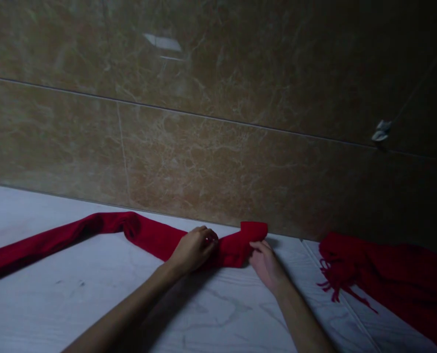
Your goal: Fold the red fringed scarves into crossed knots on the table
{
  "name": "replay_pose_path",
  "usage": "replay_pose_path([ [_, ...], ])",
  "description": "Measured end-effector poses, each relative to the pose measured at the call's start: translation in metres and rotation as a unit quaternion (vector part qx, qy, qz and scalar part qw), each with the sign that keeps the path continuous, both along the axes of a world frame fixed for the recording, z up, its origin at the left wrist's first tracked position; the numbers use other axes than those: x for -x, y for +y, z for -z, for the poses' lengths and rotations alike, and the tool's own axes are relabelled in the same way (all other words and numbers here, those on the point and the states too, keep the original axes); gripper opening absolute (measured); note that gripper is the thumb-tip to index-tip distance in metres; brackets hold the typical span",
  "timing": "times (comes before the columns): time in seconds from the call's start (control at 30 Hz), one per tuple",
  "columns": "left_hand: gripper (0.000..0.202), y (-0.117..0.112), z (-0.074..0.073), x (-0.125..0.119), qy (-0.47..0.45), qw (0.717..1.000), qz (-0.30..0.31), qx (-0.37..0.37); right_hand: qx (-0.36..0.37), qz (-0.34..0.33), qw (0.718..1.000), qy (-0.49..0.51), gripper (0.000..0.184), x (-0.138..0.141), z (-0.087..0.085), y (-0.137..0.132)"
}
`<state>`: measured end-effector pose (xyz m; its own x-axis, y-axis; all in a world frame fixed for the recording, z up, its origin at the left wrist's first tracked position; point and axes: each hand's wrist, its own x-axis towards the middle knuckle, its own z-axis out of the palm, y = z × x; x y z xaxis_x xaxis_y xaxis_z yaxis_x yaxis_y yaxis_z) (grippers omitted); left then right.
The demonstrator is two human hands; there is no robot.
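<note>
White surface point(74, 294) against a marble wall point(218, 147). Far centre: left hand point(194, 249) fisted on the red scarf point(148, 235), right hand point(267, 264) touching its folded end (grip unclear). Risk: long left tail's drag could pull the fold open.

Dim, soft; darker right side

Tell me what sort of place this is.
Likely a dim indoor room, at the foot of a wall: glossy brown marble-look wall tiles, a white veined flat surface, and a long red cloth scarf laid out along it.
</note>
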<state>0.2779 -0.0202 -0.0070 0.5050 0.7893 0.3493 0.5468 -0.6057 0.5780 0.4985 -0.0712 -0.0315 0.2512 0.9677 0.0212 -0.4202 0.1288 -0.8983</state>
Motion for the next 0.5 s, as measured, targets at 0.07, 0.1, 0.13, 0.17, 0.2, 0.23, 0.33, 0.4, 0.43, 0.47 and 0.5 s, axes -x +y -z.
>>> replay_pose_path([
  [0.07,0.026,-0.004,0.001,-0.005,0.013,1.0,-0.001,-0.01,0.0,-0.001,1.0,0.006,0.032,0.003,-0.002,-0.001],
  [0.1,0.027,-0.005,0.001,-0.005,0.018,1.0,-0.002,-0.011,0.0,0.005,1.0,0.007,0.035,0.004,-0.002,0.0],
  [0.13,0.028,-0.004,0.0,-0.004,0.023,1.0,0.003,-0.011,0.0,0.015,1.0,0.006,0.037,0.004,-0.001,0.0],
  [0.17,0.028,-0.003,-0.001,-0.003,0.029,0.999,0.014,-0.008,0.001,0.03,1.0,0.004,0.04,0.004,0.001,0.001],
  [0.2,0.03,-0.002,-0.002,0.0,0.037,0.999,0.028,-0.004,0.003,0.048,0.999,0.001,0.041,0.002,0.003,0.003],
  [0.23,0.035,-0.001,-0.002,0.003,0.048,0.998,0.042,0.001,0.005,0.069,0.998,-0.003,0.042,0.0,0.005,0.004],
  [0.33,0.053,0.0,0.002,0.015,0.108,0.991,0.077,0.009,0.01,0.127,0.992,-0.012,0.04,-0.008,0.01,0.009],
  [0.4,0.049,0.001,0.005,0.023,0.145,0.988,0.055,-0.013,0.011,0.15,0.989,-0.016,0.041,-0.014,0.01,0.011],
  [0.43,0.043,0.002,0.005,0.027,0.156,0.987,0.029,-0.03,0.012,0.156,0.987,-0.018,0.042,-0.016,0.01,0.012],
  [0.47,0.039,0.003,0.005,0.031,0.16,0.986,-0.005,-0.044,0.014,0.162,0.987,-0.02,0.043,-0.018,0.009,0.013],
  [0.5,0.035,0.005,0.004,0.035,0.153,0.986,-0.047,-0.047,0.016,0.167,0.986,-0.022,0.043,-0.02,0.008,0.013],
])
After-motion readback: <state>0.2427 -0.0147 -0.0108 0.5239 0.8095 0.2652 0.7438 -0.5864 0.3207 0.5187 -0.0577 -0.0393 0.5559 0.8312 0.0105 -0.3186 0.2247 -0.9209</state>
